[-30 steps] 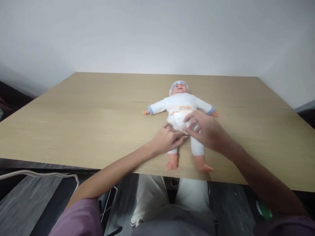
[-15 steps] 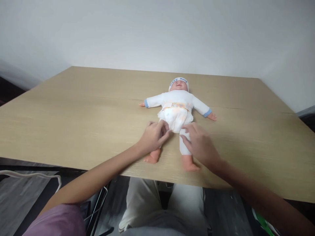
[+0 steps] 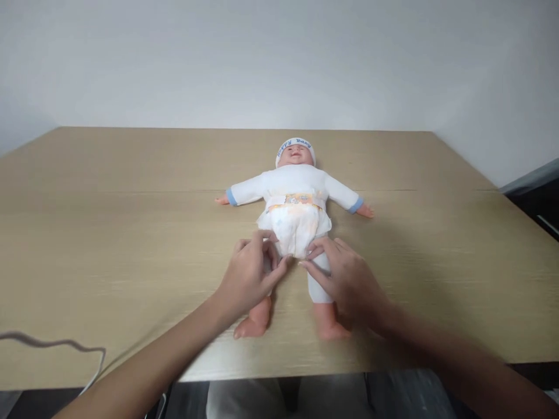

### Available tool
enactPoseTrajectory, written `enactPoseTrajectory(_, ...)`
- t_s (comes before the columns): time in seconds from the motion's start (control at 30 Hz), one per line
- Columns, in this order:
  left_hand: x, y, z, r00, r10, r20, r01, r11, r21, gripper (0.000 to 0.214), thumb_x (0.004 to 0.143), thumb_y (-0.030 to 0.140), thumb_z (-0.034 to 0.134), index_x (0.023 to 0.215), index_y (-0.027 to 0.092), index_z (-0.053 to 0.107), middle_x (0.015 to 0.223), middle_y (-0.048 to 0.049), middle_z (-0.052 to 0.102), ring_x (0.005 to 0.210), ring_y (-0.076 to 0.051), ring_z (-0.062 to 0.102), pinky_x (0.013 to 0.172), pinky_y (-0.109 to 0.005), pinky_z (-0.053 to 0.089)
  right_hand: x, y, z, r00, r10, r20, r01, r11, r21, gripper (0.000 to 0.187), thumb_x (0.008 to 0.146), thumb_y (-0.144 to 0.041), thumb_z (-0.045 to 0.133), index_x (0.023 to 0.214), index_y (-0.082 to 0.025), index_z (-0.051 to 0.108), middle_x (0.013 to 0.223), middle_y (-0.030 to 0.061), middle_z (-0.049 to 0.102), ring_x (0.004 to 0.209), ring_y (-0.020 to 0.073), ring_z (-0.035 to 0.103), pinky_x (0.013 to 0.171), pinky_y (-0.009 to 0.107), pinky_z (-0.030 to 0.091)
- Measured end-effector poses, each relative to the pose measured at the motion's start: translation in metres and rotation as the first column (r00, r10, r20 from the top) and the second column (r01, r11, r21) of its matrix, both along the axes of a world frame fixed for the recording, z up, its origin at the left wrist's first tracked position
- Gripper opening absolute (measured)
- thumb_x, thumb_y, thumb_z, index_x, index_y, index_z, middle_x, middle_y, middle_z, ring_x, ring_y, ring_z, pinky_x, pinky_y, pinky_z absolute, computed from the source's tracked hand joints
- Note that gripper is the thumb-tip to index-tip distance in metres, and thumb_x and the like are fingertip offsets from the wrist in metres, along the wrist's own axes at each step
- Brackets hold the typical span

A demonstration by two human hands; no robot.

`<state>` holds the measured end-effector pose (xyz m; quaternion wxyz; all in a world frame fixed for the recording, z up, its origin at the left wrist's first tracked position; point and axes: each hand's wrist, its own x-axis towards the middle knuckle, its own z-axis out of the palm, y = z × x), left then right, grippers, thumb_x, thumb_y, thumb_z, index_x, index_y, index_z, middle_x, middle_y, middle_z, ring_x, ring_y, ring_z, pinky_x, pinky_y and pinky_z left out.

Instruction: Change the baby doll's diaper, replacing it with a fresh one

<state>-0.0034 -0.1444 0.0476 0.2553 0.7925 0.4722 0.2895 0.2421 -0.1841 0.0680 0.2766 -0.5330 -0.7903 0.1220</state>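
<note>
With twelve o'clock pointing straight away from the person, a wide light-wood table (image 3: 144,227), a thin seam running across it, reaches back to a plain pale wall (image 3: 244,64). A pale cable (image 3: 52,343) bends in at eight o'clock, a dark object (image 3: 539,198) shows at three, and the person's light trousers (image 3: 244,398) show dimly at six, past the table's near edge. The doll (image 3: 292,180) lies face up on the table near the middle, its head toward twelve, its arms out toward nine and three, its feet toward seven and five. Compared with half a second ago, the doll and the near edge appear lower in view, and the doll has shifted toward nine o'clock. A second ago the right hand overlapped the front of the diaper (image 3: 294,224); now most of that front is uncovered. The left hand (image 3: 248,267), at the diaper's eight o'clock, is half closed, fingers curled over the doll's thigh and fingertips at the diaper's lower edge. The right hand (image 3: 345,276), at four o'clock, is similarly bent, thumb and forefinger near each other beside the opposite edge. Whether either hand pinches the material, I cannot tell.
</note>
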Motion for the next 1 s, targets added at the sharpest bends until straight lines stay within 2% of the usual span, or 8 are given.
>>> enactPoseTrajectory(0.2,0.003,0.001,0.004,0.999,0.009,-0.037,-0.007,0.999,0.053,0.032,0.107,0.053,0.067,0.114,0.026,0.051,0.083,0.0040,0.074,0.077,-0.023,0.071,0.092,-0.046,0.045,-0.010,-0.001,-0.004,0.999,-0.028,0.018,0.026,0.993,0.114,0.016,0.105,-0.029,0.077,0.102,-0.025,0.062,0.096,0.0046,0.075,0.091,0.0269,0.069,0.081,0.040,0.057)
enactPoseTrajectory(0.33,0.004,0.003,0.003,0.998,0.003,-0.056,0.002,0.997,0.081,0.035,0.107,0.054,0.067,0.098,0.026,0.048,0.079,0.0037,0.071,0.071,-0.021,0.066,0.087,-0.044,0.044,-0.028,-0.014,-0.013,0.950,0.292,0.107,-0.309,0.922,0.234,0.017,0.112,-0.017,0.058,0.097,-0.023,0.064,0.090,0.0039,0.075,0.091,0.0238,0.069,0.087,0.037,0.057)
enactPoseTrajectory(0.4,0.004,0.004,0.002,0.998,0.009,-0.060,-0.004,0.996,0.093,0.035,0.106,0.053,0.069,0.096,0.025,0.049,0.078,0.0042,0.070,0.070,-0.020,0.064,0.086,-0.043,0.044,-0.032,-0.019,-0.017,0.886,0.453,0.099,-0.464,0.863,0.199,0.019,0.112,-0.018,0.058,0.095,-0.023,0.064,0.088,0.0027,0.075,0.086,0.0214,0.069,0.083,0.035,0.056)
enactPoseTrajectory(0.43,0.003,0.004,0.002,0.998,0.015,-0.063,-0.009,0.995,0.096,0.035,0.106,0.053,0.069,0.095,0.025,0.050,0.077,0.0044,0.069,0.070,-0.020,0.064,0.086,-0.042,0.044,-0.032,-0.020,-0.018,0.880,0.471,0.055,-0.473,0.867,0.154,0.017,0.111,-0.020,0.061,0.094,-0.023,0.063,0.087,0.0019,0.074,0.083,0.0203,0.069,0.079,0.034,0.055)
enactPoseTrajectory(0.53,0.002,0.006,0.002,0.997,0.004,-0.076,0.002,0.996,0.086,0.036,0.107,0.052,0.068,0.090,0.025,0.052,0.076,0.0045,0.068,0.071,-0.020,0.063,0.085,-0.041,0.044,-0.021,-0.012,-0.017,0.957,0.268,-0.108,-0.275,0.960,-0.057,0.010,0.105,-0.020,0.070,0.098,-0.023,0.063,0.088,-0.0006,0.074,0.078,0.0174,0.069,0.073,0.031,0.052)
enactPoseTrajectory(0.6,0.002,0.007,0.003,0.997,-0.014,-0.079,0.020,0.997,0.069,0.037,0.107,0.051,0.067,0.087,0.024,0.053,0.075,0.0044,0.067,0.072,-0.020,0.063,0.084,-0.040,0.044,-0.012,-0.004,-0.015,0.982,0.108,-0.153,-0.132,0.979,-0.156,0.009,0.103,-0.019,0.072,0.103,-0.023,0.064,0.089,-0.0015,0.074,0.077,0.0165,0.069,0.073,0.030,0.052)
enactPoseTrajectory(0.8,0.000,0.010,0.007,0.998,-0.051,-0.036,0.052,0.998,0.024,0.033,0.105,0.050,0.070,0.086,0.024,0.061,0.071,0.0036,0.067,0.070,-0.019,0.061,0.080,-0.038,0.046,-0.003,0.006,-0.017,0.992,-0.056,-0.109,0.040,0.989,-0.145,0.010,0.104,-0.026,0.072,0.110,-0.024,0.064,0.092,0.0014,0.078,0.076,0.0201,0.074,0.073,0.033,0.053)
enactPoseTrajectory(1.0,0.002,0.030,0.015,0.996,-0.014,0.089,0.034,0.972,-0.232,0.037,0.096,0.059,0.078,0.087,0.024,0.075,0.063,0.0044,0.057,0.059,-0.014,0.050,0.057,-0.031,0.036,-0.002,0.008,-0.020,0.990,-0.114,-0.084,0.100,0.984,-0.148,0.022,0.102,-0.029,0.072,0.122,-0.024,0.063,0.085,0.0007,0.080,0.072,0.0217,0.075,0.072,0.033,0.053)
